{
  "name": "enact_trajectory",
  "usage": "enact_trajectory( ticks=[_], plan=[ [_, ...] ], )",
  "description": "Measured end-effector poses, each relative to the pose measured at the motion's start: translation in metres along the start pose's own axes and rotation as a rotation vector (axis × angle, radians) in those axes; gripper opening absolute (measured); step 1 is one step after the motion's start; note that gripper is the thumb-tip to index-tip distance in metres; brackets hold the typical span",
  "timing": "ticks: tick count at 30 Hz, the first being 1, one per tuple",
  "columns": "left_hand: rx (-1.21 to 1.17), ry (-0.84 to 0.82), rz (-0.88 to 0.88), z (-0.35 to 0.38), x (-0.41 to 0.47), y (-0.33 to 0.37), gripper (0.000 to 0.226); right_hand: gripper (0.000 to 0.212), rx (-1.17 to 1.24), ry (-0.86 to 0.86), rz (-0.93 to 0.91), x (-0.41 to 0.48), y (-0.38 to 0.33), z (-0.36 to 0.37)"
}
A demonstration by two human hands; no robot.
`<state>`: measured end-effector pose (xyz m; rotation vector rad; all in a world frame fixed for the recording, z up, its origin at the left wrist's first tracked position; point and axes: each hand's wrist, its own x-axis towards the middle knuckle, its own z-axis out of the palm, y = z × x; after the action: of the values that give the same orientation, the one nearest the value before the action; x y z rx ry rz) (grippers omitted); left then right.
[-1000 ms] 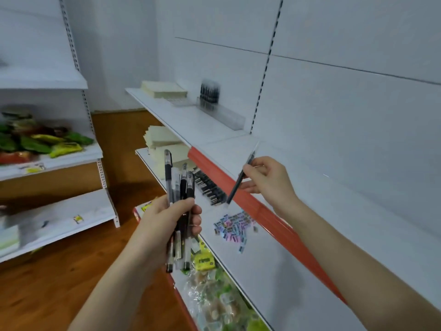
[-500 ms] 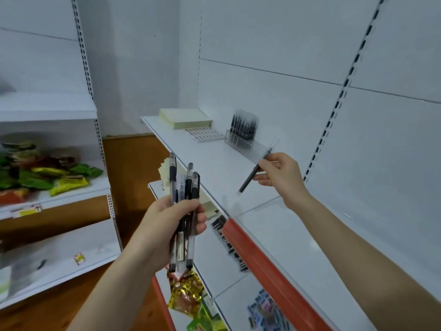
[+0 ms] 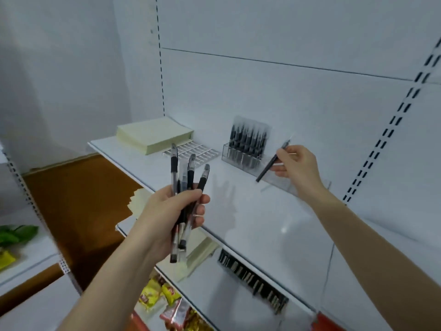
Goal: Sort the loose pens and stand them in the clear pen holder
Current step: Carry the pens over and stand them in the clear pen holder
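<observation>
Holding a fan of loose pens [image 3: 188, 177] in my left hand [image 3: 171, 211], I am gripping them in a fist, well in front of the clear pen holder [image 3: 241, 156] and to its left. My right hand [image 3: 297, 168] is pinching a single dark pen [image 3: 272, 164] between thumb and fingers in front of the holder's right part, with the pen tilted and its lower end slanting toward me. The holder is standing on the white shelf [image 3: 250, 223] against the back wall, and its left end is carrying a row of upright pens [image 3: 248, 137] (blurred, so I am not counting them). A pale paper stack [image 3: 152, 134] is lying left of the holder, and more dark pens [image 3: 253, 280] are lying on a lower shelf, well below it.

I am judging this as the placing step: one pen is poised for a slot while the rest are waiting in my fist. The next move is calling for turning the pen upright, lining it over a free slot right of the standing row, and lowering it straight.
</observation>
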<state>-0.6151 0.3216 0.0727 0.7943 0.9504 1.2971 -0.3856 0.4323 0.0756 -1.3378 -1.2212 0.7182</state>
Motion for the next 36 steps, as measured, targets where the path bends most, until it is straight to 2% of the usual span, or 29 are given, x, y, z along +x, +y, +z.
enact_trajectory(
  ticks=[5,8,11,24,31,36],
  plan=[
    [0.095,-0.154,-0.051,-0.013,0.058,0.018,0.011,0.012,-0.048,0.246,-0.006,0.029,0.005,0.004],
    [0.106,-0.215,-0.081,-0.011,0.086,0.017,0.008,0.008,-0.102,0.324,-0.051,0.045,0.007,0.007],
    [0.114,-0.242,-0.098,-0.008,0.109,0.013,0.008,0.013,-0.159,0.360,-0.072,0.062,0.005,0.015],
    [0.043,-0.250,-0.114,0.005,0.162,0.003,0.012,0.008,-0.524,0.211,-0.192,0.111,0.013,0.028],
    [0.042,-0.299,-0.113,0.006,0.176,-0.001,0.010,0.005,-0.649,0.103,-0.056,0.108,0.041,0.038],
    [0.075,-0.357,-0.094,0.004,0.185,0.001,0.008,0.014,-0.648,0.149,0.028,0.109,0.038,0.041]
  ],
)
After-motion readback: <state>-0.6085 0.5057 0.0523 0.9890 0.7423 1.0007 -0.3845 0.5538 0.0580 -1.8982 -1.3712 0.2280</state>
